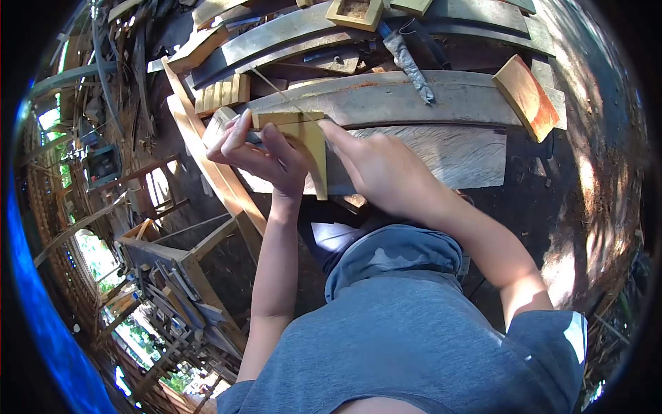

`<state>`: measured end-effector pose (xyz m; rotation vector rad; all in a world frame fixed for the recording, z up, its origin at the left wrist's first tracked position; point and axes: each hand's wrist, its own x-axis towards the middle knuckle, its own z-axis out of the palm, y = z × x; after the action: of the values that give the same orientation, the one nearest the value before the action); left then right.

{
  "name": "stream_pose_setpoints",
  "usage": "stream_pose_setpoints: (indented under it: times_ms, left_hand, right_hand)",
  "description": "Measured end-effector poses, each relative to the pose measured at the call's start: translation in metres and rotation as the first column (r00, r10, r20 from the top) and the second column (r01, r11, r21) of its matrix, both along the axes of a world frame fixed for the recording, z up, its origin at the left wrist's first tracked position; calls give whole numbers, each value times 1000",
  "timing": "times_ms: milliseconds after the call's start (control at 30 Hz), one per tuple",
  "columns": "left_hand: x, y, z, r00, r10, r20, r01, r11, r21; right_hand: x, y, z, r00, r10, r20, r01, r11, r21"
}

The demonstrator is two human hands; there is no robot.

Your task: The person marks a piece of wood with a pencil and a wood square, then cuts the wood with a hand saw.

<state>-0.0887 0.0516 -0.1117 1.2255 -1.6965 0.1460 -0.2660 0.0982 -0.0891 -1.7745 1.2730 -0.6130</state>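
Note:
My left hand [269, 155] grips a yellowish wooden piece [314, 143] with a flat top edge and a leg that runs down toward my body. Its thumb presses on the near face, and the other fingers curl around the left end. My right hand [379, 165], slightly blurred, is closed around the near end of a thin, straight rod-like tool [281, 91]. The tool slants up and to the left, crossing over the top edge of the wooden piece. Both hands are above a weathered plank [441, 155].
A long curved board [414, 93] lies behind the plank. On it are a grey, wrapped-looking object [408, 65] and, at the right, a reddish-yellow wood block [527, 100]. A grooved wooden block [222, 94] sits at the left, near a long timber rail [214, 159]. Stacked offcuts [179, 297] stand lower left.

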Motion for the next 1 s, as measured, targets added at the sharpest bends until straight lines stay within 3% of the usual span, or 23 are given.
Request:
stream_pose_setpoints:
  times_ms: [33, 100, 133, 167, 267, 467, 600, 700, 767, 867, 900, 1000]
  left_hand:
    - [2, -1, 0, 1000, -23, 3, 23, 1000, -5]
    - [7, 0, 1, 998, -47, 33, 48, 998, -30]
    - [8, -2, 1, 997, -59, 56, 61, 997, -42]
    - [8, -1, -1, 997, -37, 65, 40, 998, -51]
    - [6, 1, -3, 998, 14, 53, -12, 999, -39]
    - [7, -6, -3, 999, -41, 34, 43, 997, -70]
    - [6, -1, -5, 1000, -29, -1, 29, 998, -48]
    - [3, 1, -1, 998, -8, 65, 9, 1000, -14]
    - [7, 0, 0, 993, -31, 117, 35, 999, -25]
    - [10, -2, -1, 993, -83, 81, 85, 996, -21]
    - [5, -1, -5, 998, -47, -41, 45, 998, -42]
    - [1, 2, -5, 1000, 25, -8, -26, 999, -29]
  right_hand:
    - [6, -8, -10, 1000, -13, -12, 13, 999, 50]
    - [9, -6, -15, 999, -29, -40, 28, 999, -22]
    - [10, -8, -6, 996, -36, -75, 30, 996, -82]
    - [1, 3, 9, 994, 28, -110, -29, 1000, -7]
    - [-18, 33, 51, 991, 64, -115, -66, 998, -8]
    - [8, -11, -34, 985, -24, -169, 11, 997, -77]
    - [-24, 19, 51, 983, 72, -166, -79, 996, -38]
    - [-11, 10, 29, 975, 16, -220, -21, 1000, -20]
    - [7, -14, -31, 978, -20, -206, 1, 996, -90]
    - [5, -12, -9, 974, -9, -227, -17, 993, -113]
    - [-7, 3, 17, 985, 7, -175, -21, 997, -76]
    - [-13, 13, 33, 991, 40, -128, -42, 999, -10]
